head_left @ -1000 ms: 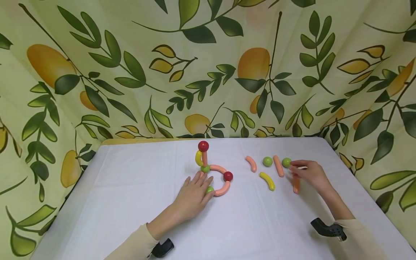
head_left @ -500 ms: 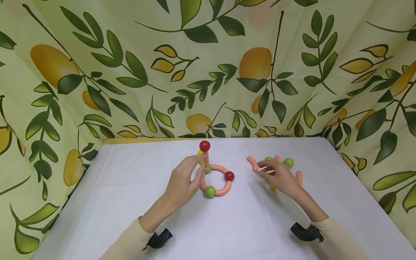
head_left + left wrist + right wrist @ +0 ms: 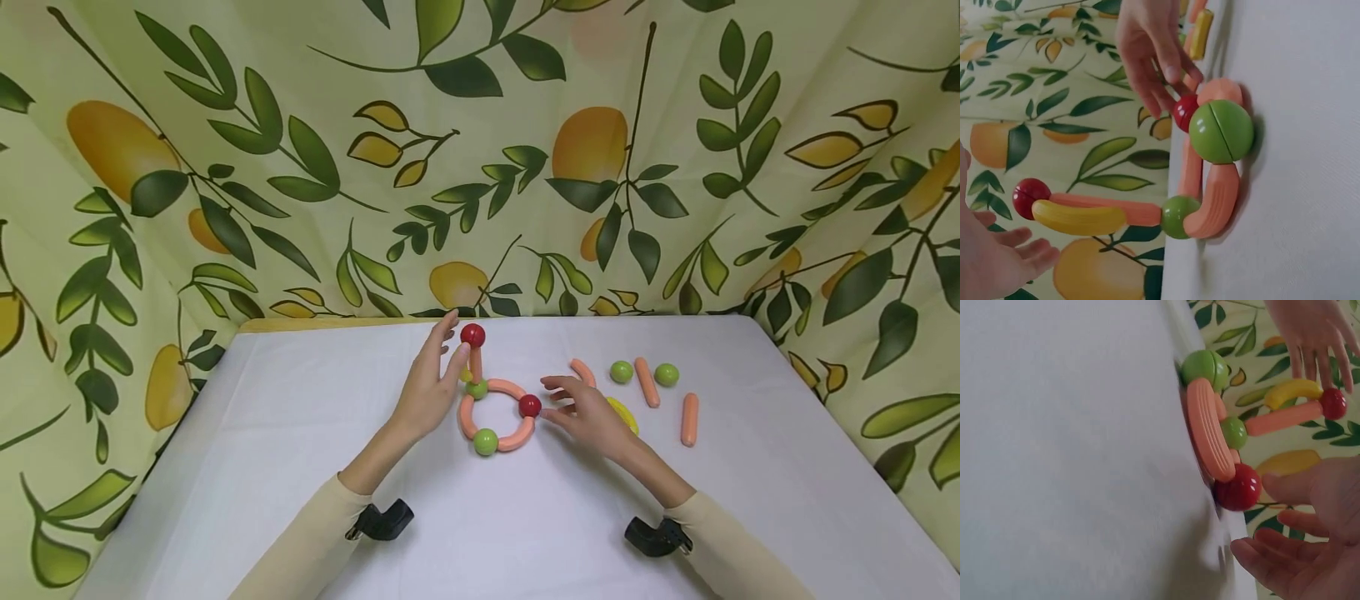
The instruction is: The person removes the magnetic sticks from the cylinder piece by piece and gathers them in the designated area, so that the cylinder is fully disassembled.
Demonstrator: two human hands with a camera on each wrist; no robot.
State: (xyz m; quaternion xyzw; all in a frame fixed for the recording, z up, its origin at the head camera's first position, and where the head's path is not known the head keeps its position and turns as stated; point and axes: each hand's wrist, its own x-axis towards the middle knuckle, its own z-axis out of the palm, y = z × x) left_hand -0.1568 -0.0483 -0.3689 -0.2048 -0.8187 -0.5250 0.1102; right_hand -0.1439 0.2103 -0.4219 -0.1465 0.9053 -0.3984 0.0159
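Note:
A ring of curved salmon-pink rods [image 3: 517, 435] joined by balls lies mid-table. Its balls are a red ball [image 3: 529, 406], a near green ball [image 3: 486, 442] and a far green ball [image 3: 1180, 217]. On the far green ball stands a straight pink rod [image 3: 1285, 417], topped by a red ball [image 3: 472, 336]; a curved yellow piece [image 3: 1079, 217] runs beside the rod. My left hand [image 3: 425, 392] is raised left of this upright, fingers extended and apart from it in the left wrist view. My right hand [image 3: 592, 417], fingers loosely bent and holding nothing, hovers at the ring's red ball; contact is unclear.
Right of the ring lie a curved pink rod [image 3: 582, 372], a yellow curved piece [image 3: 623, 414] partly behind my right hand, two green balls [image 3: 621, 372] and two straight pink rods [image 3: 689, 419]. A leaf-patterned curtain [image 3: 480, 167] hangs behind the white-covered table [image 3: 300, 400].
My left hand has lifted off the ring and risen beside the upright. My right hand has travelled left from the loose green ball and rods to the ring's red ball.

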